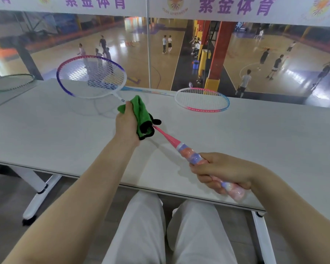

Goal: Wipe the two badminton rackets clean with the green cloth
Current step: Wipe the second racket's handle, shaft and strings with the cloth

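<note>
My right hand [223,173] grips the pastel pink-and-purple handle of a badminton racket whose purple, pink and white head [91,76] is raised above the white table [255,134]. My left hand [126,123] holds the green cloth [141,116] with black trim, wrapped around this racket's thin shaft just below the head. A second racket [202,100], white with pink and blue on the frame, lies flat at the table's far edge, its shaft running left behind the raised head.
A third racket head with a green frame [11,82] lies at the far left. A glass pane behind the table looks down on a sports hall with several people. My legs in white trousers are under the table's near edge.
</note>
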A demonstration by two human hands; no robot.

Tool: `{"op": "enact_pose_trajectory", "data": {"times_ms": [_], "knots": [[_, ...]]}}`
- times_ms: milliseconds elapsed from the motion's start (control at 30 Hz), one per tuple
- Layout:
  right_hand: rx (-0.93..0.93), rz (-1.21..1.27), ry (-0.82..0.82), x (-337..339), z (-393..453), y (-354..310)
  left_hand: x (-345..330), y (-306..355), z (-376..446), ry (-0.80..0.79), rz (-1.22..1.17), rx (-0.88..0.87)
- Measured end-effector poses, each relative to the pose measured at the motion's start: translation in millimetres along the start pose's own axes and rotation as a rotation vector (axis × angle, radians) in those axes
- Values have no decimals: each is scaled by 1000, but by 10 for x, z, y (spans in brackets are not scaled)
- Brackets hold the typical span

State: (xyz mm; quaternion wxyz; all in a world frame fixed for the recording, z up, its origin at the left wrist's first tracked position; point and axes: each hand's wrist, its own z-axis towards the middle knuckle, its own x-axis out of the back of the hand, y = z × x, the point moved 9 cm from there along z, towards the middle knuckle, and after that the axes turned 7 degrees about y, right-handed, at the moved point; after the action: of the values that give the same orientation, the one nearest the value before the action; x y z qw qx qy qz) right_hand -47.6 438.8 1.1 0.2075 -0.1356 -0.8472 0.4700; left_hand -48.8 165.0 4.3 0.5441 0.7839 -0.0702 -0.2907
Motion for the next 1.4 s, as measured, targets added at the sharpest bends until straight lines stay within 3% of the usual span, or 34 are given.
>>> {"op": "enact_pose_trajectory", "data": {"times_ms": [167, 333, 467, 700, 900, 1033, 1200, 1400], "knots": [[-68, -21, -65, 222, -68, 183, 105, 132, 123, 50, -146, 63], [-84, -46, -128, 299, -70, 248, -144, 168, -87, -290, -260, 121], [-109, 23, -146, 370, -80, 319, -196, 202, -116, -334, -320, 152], [16, -207, 33, 565, -68, 247, -103, 13, 90, -126, -312, 166], [198, -419, 304, 718, -67, 56, -17, 98, 23, -83, -106, 40], [321, -643, 476, 863, -107, -68, -90, 126, -209, -157, 61, 6], [392, -666, 591, 1086, -271, -38, -119, 120, -320, -223, 205, -20], [311, -725, 691, 1448, -531, 166, -308, -203, -472, -280, 149, 153]]}}
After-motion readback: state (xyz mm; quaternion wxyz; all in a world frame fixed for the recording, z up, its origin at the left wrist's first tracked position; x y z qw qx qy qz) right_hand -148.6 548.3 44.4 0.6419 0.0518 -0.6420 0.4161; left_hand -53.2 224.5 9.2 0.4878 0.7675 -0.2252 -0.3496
